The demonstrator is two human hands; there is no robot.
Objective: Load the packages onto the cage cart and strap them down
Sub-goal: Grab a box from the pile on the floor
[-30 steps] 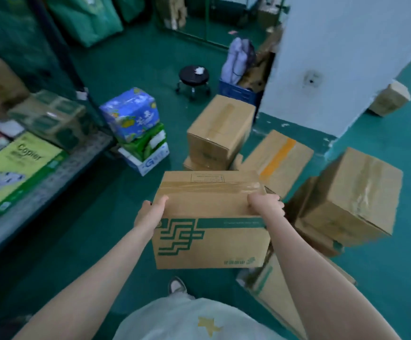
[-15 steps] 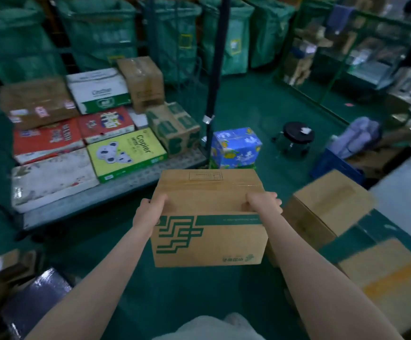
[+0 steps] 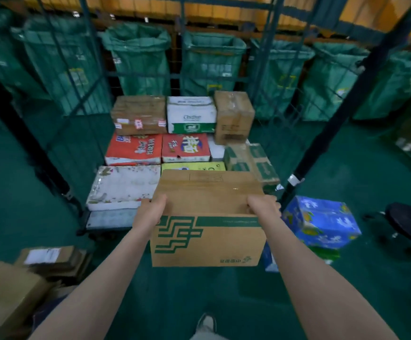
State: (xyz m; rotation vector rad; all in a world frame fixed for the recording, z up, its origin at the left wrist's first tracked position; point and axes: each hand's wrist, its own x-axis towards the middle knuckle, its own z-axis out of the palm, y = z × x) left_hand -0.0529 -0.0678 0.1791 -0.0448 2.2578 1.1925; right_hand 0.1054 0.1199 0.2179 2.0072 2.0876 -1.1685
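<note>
The cage cart (image 3: 111, 218) stood straight ahead with its near side open and dark mesh walls on the left, right and rear. Packages already covered most of its deck: a white flat package (image 3: 123, 186) at front left, red packages (image 3: 134, 148) behind it, and brown and white cartons along the back. A yellow package (image 3: 193, 166) showed just beyond the carried box. Bare green floor (image 3: 15, 192) lay open to the left of the cart; a blue patterned package (image 3: 322, 222) sat on the floor just beside the right front post (image 3: 295, 180).

Compared with the frame half a second earlier, the cart had shifted from the left of the view to its centre and appeared nearer (the view had swung toward it). The blue patterned package had moved from behind the box to its right.

Both arms were extended forward, roughly parallel. The left hand (image 3: 150, 213) gripped the left upper edge of the cardboard box (image 3: 207, 239), fingers wrapped over the top. The right hand (image 3: 263, 207) held the right upper edge likewise. Each grip was closed on the box, which was held level in the air, in front of the cart's open side, not yet on the deck.
</note>
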